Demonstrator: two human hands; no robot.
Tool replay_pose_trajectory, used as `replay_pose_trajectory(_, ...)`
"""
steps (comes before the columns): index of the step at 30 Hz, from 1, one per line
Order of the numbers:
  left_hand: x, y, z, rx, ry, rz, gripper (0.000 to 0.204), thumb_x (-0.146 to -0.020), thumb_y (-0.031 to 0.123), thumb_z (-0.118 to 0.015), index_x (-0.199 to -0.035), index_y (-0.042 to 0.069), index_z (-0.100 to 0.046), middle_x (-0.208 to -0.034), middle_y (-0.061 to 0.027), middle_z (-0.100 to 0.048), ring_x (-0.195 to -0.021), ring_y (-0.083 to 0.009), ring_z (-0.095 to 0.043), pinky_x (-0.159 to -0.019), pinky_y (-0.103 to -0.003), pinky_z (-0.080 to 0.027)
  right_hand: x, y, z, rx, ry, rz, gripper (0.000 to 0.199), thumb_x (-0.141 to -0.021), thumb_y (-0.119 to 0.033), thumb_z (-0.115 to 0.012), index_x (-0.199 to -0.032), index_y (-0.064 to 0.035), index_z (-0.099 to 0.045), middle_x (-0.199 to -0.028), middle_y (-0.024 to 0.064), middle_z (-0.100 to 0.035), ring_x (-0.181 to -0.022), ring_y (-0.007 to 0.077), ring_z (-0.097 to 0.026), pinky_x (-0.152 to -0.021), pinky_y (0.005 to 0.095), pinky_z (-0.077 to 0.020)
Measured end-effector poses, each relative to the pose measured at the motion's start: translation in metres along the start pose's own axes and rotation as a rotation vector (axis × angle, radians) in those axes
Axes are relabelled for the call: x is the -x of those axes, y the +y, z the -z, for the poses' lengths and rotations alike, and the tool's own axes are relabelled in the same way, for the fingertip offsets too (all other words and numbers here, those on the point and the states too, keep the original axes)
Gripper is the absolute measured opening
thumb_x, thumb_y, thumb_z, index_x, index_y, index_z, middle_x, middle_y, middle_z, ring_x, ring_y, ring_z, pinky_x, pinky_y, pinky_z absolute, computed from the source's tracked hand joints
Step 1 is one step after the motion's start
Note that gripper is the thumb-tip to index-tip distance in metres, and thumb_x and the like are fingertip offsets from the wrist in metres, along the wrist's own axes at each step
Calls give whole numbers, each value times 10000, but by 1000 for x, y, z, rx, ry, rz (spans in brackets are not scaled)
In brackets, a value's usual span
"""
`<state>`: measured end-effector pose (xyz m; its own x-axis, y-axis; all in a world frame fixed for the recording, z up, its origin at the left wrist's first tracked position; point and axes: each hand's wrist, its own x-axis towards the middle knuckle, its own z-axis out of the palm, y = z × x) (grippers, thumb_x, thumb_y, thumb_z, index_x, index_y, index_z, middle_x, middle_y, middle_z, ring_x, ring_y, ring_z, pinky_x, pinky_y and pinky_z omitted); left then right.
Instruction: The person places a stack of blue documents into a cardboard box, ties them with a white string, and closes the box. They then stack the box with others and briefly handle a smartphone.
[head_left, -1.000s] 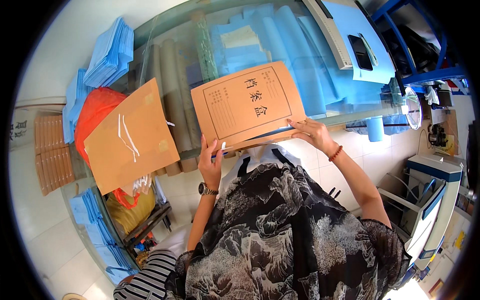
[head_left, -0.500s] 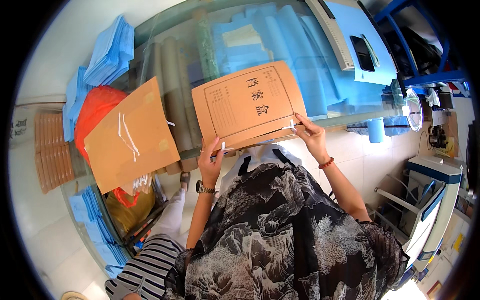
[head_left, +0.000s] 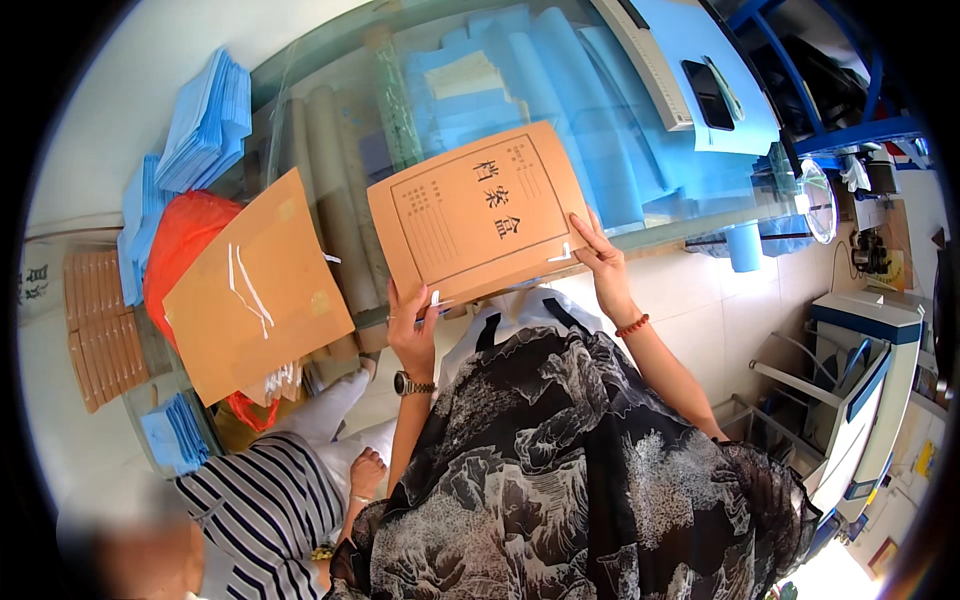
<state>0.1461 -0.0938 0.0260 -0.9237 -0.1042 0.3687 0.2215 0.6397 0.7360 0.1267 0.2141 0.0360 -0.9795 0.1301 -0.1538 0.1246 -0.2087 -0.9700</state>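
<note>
A brown cardboard file box (head_left: 455,245) with a printed cover rests on the glass table in front of me. Two white fastening tabs show along its near edge. My left hand (head_left: 412,325) grips the near left corner, fingers bent beside one white tab (head_left: 435,298). At the near right corner, my right hand (head_left: 603,265) holds the box, fingers on the cover beside the other tab (head_left: 563,252). Left of the box lies a flat brown cardboard piece (head_left: 255,285) with white string on it.
Blue paper stacks (head_left: 205,120) and a red plastic bag (head_left: 185,240) stand at the left. The glass table (head_left: 345,60) covers blue sheets and rolls. A phone (head_left: 708,95) and a long ruler-like bar (head_left: 650,70) lie far right. Another person (head_left: 270,490) is close at my left.
The dark gap along the box's near edge has closed at the right tab. My right fingers have moved onto the cover. The person at lower left has come further into view.
</note>
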Motion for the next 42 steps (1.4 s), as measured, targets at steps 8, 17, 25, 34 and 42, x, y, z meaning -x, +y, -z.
replay_pose_trajectory(8,0,-2,-6,-125,-7,-116,326,-791,96,-735,-1114,69,-700,-1218,-193,-622,-1297,-392,-459,-1009,-418,-419,1,24,-18,163,222,273,395,-878,-12,-418,-1193,-19,-655,-1529,155,-319,-1381,241,-339,-1097,333,-300)
replay_pose_trajectory(17,7,1,-10,77,-38,138,295,-813,64,-711,-1103,14,-685,-1407,-270,-440,-1060,-314,-635,-863,-356,-518,1,13,-30,59,307,139,299,-873,-2,-591,-1163,-9,-663,-1482,155,-367,-1189,169,-512,-936,279,-464)
replay_pose_trajectory(25,6,5,-3,35,-97,34,535,-735,168,-806,-1212,32,-607,-1452,-296,-357,-1228,-345,-524,-980,-385,-439,-6,21,-31,-261,385,78,285,-803,77,-687,-1077,0,-680,-1400,109,-448,-1020,100,-572,-784,228,-513)
replay_pose_trajectory(34,-57,68,-27,-492,-516,-215,969,-629,487,-811,-1447,186,-389,-1549,-231,-183,-1412,-461,-168,-1103,-642,-153,-8,20,-26,-314,427,108,328,-767,117,-702,-1074,8,-665,-1236,75,-586,-934,104,-584,-757,232,-510)
replay_pose_trajectory(42,-66,91,-76,-408,-493,-329,1002,-708,604,-694,-1509,175,-271,-1559,-192,-190,-1414,-450,-176,-1098,-623,-192,-2,4,-30,-310,412,61,320,-770,94,-718,-1072,8,-654,-1106,62,-644,-733,64,-578,-660,211,-498)
